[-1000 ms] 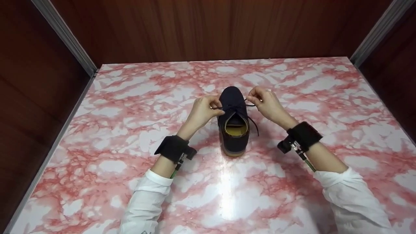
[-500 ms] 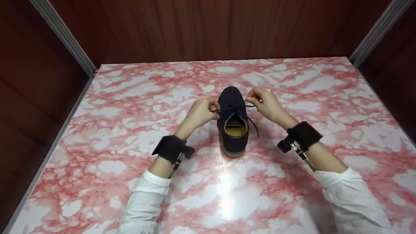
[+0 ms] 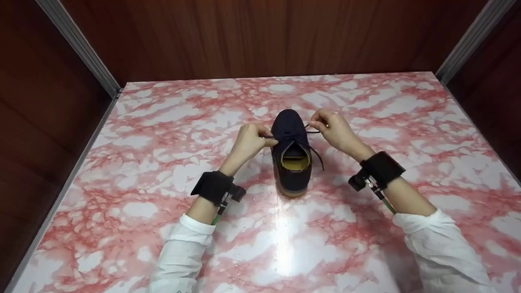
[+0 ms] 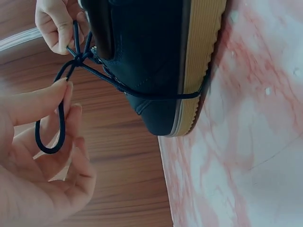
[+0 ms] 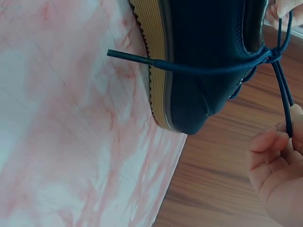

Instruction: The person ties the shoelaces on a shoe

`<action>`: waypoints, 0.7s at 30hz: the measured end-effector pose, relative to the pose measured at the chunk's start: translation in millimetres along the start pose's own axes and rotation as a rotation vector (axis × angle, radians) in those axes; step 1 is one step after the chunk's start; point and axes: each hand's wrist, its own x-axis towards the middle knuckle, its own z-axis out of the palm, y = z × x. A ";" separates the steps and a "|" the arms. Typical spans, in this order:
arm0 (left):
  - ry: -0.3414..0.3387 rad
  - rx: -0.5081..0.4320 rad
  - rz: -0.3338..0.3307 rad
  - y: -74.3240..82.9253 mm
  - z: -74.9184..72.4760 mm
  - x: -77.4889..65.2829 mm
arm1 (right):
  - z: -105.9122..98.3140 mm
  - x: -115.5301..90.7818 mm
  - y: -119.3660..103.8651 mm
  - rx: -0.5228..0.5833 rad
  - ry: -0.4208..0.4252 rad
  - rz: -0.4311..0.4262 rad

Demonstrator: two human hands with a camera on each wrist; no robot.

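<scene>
A dark navy shoe (image 3: 290, 122) with a tan ribbed sole (image 4: 201, 61) stands on the table, toe pointing away from me. Its dark shoelace (image 4: 97, 73) is crossed in a knot over the tongue, with a loop drawn out to each side. My left hand (image 3: 252, 140) pinches the left loop between thumb and fingers. On the other side my right hand (image 3: 333, 128) pinches the right loop, as the right wrist view shows at the fingertips (image 5: 284, 137). One loose lace end (image 5: 132, 57) hangs down over the shoe's right side, its tip past the sole.
The table top (image 3: 163, 228) has a red and white marbled pattern. Dark wood panels (image 3: 260, 36) stand at the back and both sides, with grey metal strips (image 3: 77, 44) in the corners. Black wrist straps (image 3: 213, 187) with small cameras circle both wrists.
My left hand has shifted slightly left and toward me, still pinching its loop. The right hand has stayed nearly in place, and the shoe has barely moved.
</scene>
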 end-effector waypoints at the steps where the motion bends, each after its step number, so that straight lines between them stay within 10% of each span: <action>1: -0.008 -0.017 -0.019 -0.2 -0.8 -0.6 | -1.0 0.1 1.2 -0.007 0.008 -0.013; 21: -0.091 -0.123 -0.065 -10.4 -3.1 -8.4 | -5.7 -0.8 8.3 0.053 -0.036 0.020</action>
